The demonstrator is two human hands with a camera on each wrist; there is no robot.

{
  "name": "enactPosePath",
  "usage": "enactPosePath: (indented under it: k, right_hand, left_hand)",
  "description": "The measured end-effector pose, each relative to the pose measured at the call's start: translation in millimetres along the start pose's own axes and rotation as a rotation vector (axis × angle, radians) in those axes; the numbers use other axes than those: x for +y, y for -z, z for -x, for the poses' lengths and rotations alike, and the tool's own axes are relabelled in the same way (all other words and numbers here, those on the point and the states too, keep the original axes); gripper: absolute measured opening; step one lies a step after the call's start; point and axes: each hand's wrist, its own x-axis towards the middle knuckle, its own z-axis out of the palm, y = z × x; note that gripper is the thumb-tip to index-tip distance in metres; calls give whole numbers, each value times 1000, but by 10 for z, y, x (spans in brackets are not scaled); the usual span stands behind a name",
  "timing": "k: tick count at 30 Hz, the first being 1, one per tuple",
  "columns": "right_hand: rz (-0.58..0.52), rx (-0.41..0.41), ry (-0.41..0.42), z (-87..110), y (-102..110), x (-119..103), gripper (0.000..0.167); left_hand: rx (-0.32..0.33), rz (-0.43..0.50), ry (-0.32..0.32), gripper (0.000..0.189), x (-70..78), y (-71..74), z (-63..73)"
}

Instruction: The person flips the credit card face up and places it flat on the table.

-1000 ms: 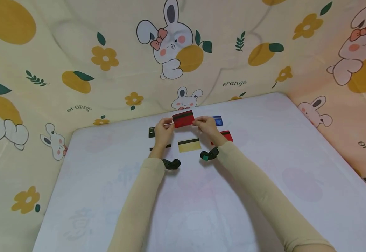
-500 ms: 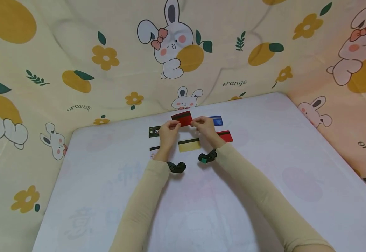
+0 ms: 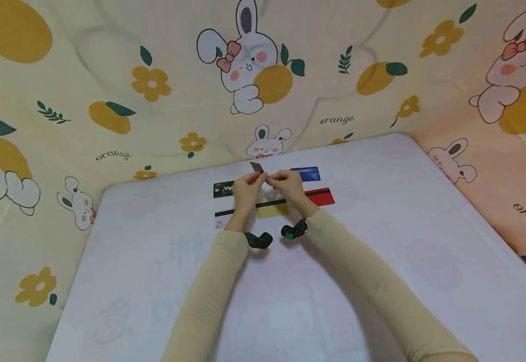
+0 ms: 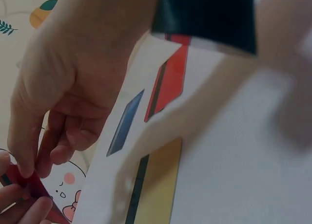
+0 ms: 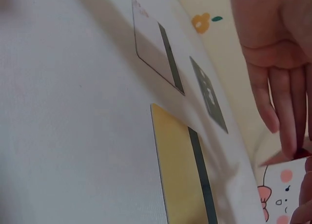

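A red bank card with a dark stripe [image 3: 256, 167] is held up near the table's far edge, tilted steeply so that it looks narrow in the head view. My left hand [image 3: 246, 192] pinches it from the left, and my right hand [image 3: 289, 185] pinches it from the right, the fingertips close together. In the left wrist view the card [image 4: 56, 211] shows between the fingers of both hands. Below the hands lie a gold card [image 3: 272, 210], a black VIP card [image 3: 223, 189], a white card [image 3: 224, 219], a blue card [image 3: 309, 174] and another red card [image 3: 320, 196].
The white table [image 3: 263, 311] meets a printed fabric backdrop [image 3: 163, 125] with rabbits and oranges just behind the cards. A dark wrist camera sits on each wrist, the left one [image 3: 259, 240] and the right one [image 3: 293, 230] hanging near each other above the table.
Both hands have drawn closer together on the red card. The card has turned from facing the head camera to nearly edge-on, and more of the black VIP card shows.
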Motion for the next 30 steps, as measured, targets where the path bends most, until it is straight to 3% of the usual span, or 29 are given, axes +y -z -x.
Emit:
enactPosePath:
  k: [13,23,30]
  right_hand:
    - [2,1,107,50,-29,-35,25]
    - [-55,-29,41,39,7,33,26]
    - [-89,16,-37,-1,80,82,30]
  left_hand:
    - [73,-30,-44,24,9,-3,6]
    - [87,42,23,27,31,10,-7]
    - [93,100,58,26,-12,43,-31]
